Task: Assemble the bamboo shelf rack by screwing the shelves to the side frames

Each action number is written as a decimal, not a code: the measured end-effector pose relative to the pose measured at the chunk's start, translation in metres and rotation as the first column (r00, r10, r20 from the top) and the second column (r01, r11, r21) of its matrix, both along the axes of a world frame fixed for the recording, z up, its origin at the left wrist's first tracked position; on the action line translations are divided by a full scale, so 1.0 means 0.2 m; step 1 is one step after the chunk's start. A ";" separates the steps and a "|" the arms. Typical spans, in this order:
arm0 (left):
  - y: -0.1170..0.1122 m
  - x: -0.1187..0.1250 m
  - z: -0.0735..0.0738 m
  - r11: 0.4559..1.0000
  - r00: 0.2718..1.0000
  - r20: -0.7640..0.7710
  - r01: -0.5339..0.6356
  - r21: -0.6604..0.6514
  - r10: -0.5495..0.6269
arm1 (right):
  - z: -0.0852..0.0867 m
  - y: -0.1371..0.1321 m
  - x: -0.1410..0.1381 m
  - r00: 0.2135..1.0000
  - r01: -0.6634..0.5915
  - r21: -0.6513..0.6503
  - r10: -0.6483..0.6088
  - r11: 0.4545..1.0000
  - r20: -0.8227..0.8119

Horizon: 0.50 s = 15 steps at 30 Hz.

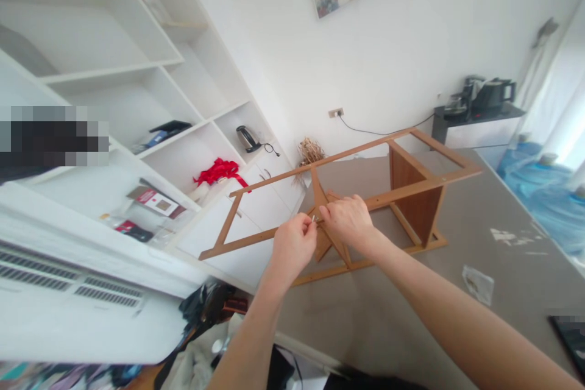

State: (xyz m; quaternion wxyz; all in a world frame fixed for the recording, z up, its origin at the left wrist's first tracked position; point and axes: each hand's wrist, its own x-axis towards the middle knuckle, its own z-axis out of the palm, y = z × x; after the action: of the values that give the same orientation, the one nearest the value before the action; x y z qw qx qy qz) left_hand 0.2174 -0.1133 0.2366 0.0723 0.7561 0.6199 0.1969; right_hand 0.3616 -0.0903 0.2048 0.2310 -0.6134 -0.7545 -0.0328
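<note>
A brown wooden furniture frame (pixel 397 196), with long rails, a solid panel (pixel 414 195) and a crossed brace (pixel 320 186), lies on its side on the grey table (pixel 388 304). At one rail, close to the brace, my left hand (pixel 295 244) is closed in a pinch. A small pale, thin piece (pixel 314 218) shows at its fingertips; its kind is too small to make out. Just beside it, my right hand (pixel 348 218) is closed over the rail where it meets the brace. Its fingertips are partly hidden behind the wood.
A small clear plastic bag (pixel 478 284) lies right on the table, and a dark flat device (pixel 569 341) at its edge. White shelves (pixel 150 97) stand left. Large blue water bottles (pixel 548 186) stand beyond the table's right side. An electric kettle (pixel 493 94) sits on a far cabinet.
</note>
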 end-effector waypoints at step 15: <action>0.23 -0.22 0.17 0.864 0.846 -0.238 0.502 0.049 -0.478 | 0.00 -0.02 -0.02 0.999 0.001 0.078 -0.005 0.997 0.044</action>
State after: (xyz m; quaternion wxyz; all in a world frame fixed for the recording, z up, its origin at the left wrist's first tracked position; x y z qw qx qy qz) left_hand 0.1741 -0.0671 0.2700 0.0102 0.9090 0.3987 0.1214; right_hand 0.3567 -0.0948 0.2042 0.2378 -0.6042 -0.7567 -0.0760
